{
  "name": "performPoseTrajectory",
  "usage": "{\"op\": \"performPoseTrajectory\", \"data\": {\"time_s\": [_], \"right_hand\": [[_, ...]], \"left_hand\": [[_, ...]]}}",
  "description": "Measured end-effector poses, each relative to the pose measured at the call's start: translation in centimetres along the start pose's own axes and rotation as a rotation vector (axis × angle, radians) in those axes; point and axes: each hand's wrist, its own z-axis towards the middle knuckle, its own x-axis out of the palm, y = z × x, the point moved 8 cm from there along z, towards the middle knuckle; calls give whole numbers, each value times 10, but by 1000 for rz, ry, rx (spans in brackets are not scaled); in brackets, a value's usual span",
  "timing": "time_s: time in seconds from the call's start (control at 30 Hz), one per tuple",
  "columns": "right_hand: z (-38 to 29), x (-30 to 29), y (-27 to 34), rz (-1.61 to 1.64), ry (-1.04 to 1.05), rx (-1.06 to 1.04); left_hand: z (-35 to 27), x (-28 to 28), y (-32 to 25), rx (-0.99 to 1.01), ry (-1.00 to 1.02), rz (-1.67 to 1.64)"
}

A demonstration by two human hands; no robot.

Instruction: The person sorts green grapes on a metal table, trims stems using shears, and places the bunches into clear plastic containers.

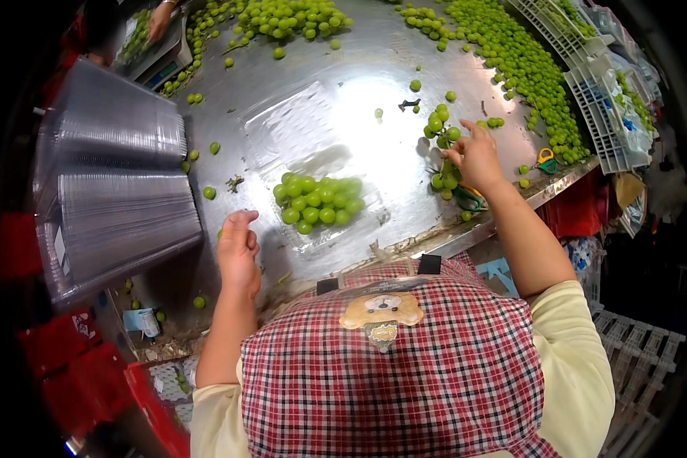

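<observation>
My left hand (239, 252) is raised beside an open clear plastic clamshell box (283, 130), its fingers loosely curled around nothing. A bunch of green grapes (319, 201) lies in the near half of that box, and the lid half lies flat beyond it. On the right, the thumb and a finger of my right hand (476, 157) pinch the stem of a small grape cluster (436, 125). Scissors with green and orange handles (468, 198) lie under that hand, partly hidden by it and by grapes.
Stacked clear clamshell boxes (123, 212) stand at left. More scissors (546, 161) lie near the metal table's (372, 240) right edge. Grapes are heaped far right (509, 57), beside white plastic baskets (601, 114). Another person's hand (159, 23) is over a box on a scale (169, 66).
</observation>
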Motion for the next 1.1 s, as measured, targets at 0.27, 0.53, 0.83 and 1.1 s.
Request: {"op": "performPoseTrajectory", "data": {"time_s": [0.27, 0.53, 0.83, 1.1], "right_hand": [[-14, 6, 139, 0, 86, -337], [-36, 92, 236, 167, 441, -706], [-6, 123, 235, 212, 750, -550], [11, 131, 217, 470, 876, -580]], "left_hand": [[9, -28, 33, 174, 55, 558], [1, 38, -11, 643, 11, 1393], [19, 60, -4, 642, 137, 1634], [25, 58, -7, 427, 262, 1377]]}}
